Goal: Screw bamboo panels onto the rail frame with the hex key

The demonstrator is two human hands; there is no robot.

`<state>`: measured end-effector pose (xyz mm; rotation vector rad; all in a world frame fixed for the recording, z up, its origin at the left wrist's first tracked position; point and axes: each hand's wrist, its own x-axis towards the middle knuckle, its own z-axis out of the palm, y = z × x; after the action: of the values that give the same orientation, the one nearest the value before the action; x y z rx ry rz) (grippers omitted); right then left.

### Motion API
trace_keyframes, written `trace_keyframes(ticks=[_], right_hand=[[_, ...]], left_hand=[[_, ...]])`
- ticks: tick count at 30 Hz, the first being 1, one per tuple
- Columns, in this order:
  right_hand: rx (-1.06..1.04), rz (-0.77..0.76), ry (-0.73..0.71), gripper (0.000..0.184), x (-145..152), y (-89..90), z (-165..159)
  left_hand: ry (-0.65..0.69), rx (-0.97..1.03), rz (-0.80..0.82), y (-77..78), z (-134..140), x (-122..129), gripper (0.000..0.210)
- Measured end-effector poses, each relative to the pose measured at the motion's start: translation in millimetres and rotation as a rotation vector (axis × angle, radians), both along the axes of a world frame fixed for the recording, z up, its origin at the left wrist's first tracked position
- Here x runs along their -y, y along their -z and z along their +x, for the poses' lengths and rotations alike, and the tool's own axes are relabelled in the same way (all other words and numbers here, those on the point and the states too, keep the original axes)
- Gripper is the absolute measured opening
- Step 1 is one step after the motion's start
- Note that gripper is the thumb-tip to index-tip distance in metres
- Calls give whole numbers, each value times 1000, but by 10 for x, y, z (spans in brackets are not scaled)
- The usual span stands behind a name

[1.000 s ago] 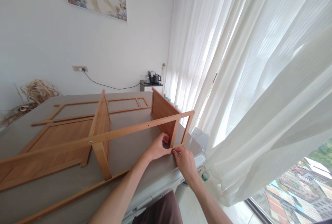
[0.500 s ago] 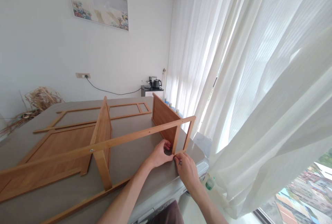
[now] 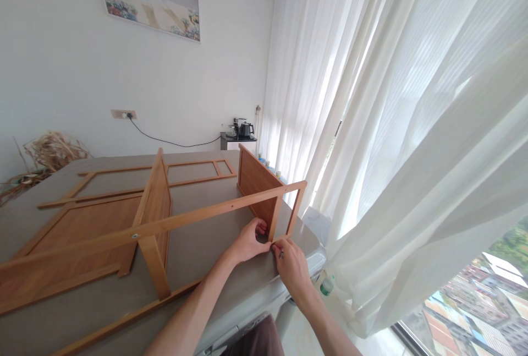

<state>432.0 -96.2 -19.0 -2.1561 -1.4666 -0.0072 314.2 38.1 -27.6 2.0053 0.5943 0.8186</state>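
Note:
A wooden shelf frame [image 3: 210, 211] lies on its side on the table, with a middle shelf board [image 3: 155, 191] and an end shelf board [image 3: 259, 186] standing upright between its rails. My left hand [image 3: 247, 243] grips the lower near corner of the end board, its fingers curled at the board's inner face and its thumb by the lower rail. Right beside it, my right hand [image 3: 293, 265] is closed in a pinch at the same corner joint. Something small and metallic shows at its fingers, too small to name. The fingertips of both hands nearly meet.
On the grey-covered table [image 3: 202, 193], a loose wooden panel [image 3: 88, 229] and a slim ladder-like wooden frame [image 3: 193, 184] lie beyond the shelf. Dried stalks [image 3: 55, 152] are at the far left. White curtains [image 3: 371, 125] hang on the right; a plastic bottle [image 3: 327, 285] stands on the floor.
The view has shifted slightly, so everything sits a little further left and higher. Both hands stay at the same corner of the shelf frame, with little visible finger movement.

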Motion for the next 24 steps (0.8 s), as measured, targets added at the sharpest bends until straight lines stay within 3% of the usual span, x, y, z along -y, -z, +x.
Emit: trace_keyframes(ticks=[15,24], right_hand=[[-80,29,-44,19,17,-55,45],[-132,74,-40,13,7,-104,48]], left_hand=[[-7,-14,49,-6,-8,18,43],[-20,-91,100,-110,-33,63,44]])
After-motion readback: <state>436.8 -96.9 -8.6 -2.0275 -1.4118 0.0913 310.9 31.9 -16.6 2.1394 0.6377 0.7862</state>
